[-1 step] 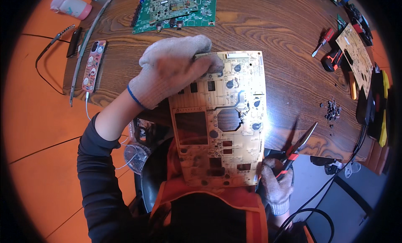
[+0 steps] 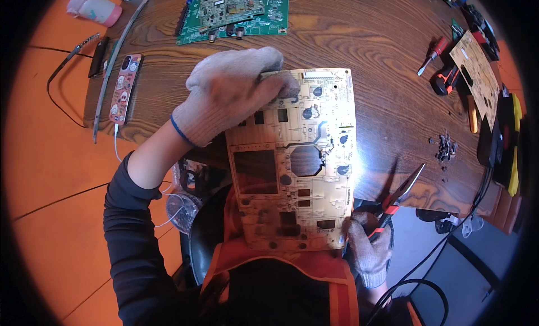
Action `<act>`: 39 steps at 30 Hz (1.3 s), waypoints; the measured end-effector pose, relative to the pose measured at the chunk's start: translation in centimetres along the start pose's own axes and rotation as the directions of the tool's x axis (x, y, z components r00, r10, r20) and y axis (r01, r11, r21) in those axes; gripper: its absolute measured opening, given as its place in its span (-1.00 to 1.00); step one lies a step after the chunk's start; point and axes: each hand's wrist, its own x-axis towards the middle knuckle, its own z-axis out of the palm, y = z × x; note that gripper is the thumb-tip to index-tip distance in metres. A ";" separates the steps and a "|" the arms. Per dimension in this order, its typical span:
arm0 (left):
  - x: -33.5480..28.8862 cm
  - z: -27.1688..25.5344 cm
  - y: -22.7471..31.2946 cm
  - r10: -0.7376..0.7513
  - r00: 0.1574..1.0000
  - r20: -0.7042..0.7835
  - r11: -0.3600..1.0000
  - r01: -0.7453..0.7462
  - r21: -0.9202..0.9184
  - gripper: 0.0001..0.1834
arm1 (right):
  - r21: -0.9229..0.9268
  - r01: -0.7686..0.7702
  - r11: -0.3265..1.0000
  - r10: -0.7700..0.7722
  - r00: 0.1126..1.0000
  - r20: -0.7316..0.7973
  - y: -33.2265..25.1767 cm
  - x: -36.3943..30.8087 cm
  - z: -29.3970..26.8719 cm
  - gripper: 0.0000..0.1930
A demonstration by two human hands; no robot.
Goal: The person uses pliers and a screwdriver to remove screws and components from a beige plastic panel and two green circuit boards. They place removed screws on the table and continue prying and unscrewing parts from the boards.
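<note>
My left hand (image 2: 227,90), in a white knitted glove, is closed on the far edge of a tan circuit board (image 2: 331,185), thumb on its face. The board has rectangular cutouts, one octagonal opening and dark round spots. It stands tilted before my chest, its near edge by my red apron (image 2: 303,258). My right hand (image 2: 371,253), gloved too, is wrapped round the red handles of long-nose pliers (image 2: 393,202) beside the board's near right corner. The jaws point away to the right, apart from the board. Whether those fingers touch the board, I cannot tell.
Stacked green circuit boards (image 2: 238,14) lie at the far side of the wooden table (image 2: 359,23). A phone (image 2: 124,90) with a white cable sits left. At right are a red screwdriver (image 2: 433,55), small dark parts (image 2: 446,147), another tan board (image 2: 476,76) and yellow-handled tools (image 2: 514,146).
</note>
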 end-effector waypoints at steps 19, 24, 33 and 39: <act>-1.1 -3.1 -0.4 -0.276 0.949 -0.152 0.840 0.162 -0.518 -0.77 | -0.117 0.106 0.987 -0.120 0.986 -0.118 1.0 0.0 1.7 -0.96; -9.1 -7.9 3.7 -0.523 0.845 0.117 0.683 0.497 -0.535 -0.76 | 0.097 -0.004 0.995 0.014 0.995 -0.102 0.7 -0.6 1.4 -0.95; -17.3 -4.0 10.7 -0.590 0.740 0.323 0.608 0.671 -0.425 -0.78 | -0.169 0.157 0.973 -0.175 0.980 -0.098 1.6 0.4 0.8 -0.94; -15.0 -1.7 12.1 -0.528 0.777 0.344 0.763 0.611 -0.209 -0.70 | 0.220 0.082 0.972 -0.065 0.995 -0.081 1.0 -0.2 1.1 -0.86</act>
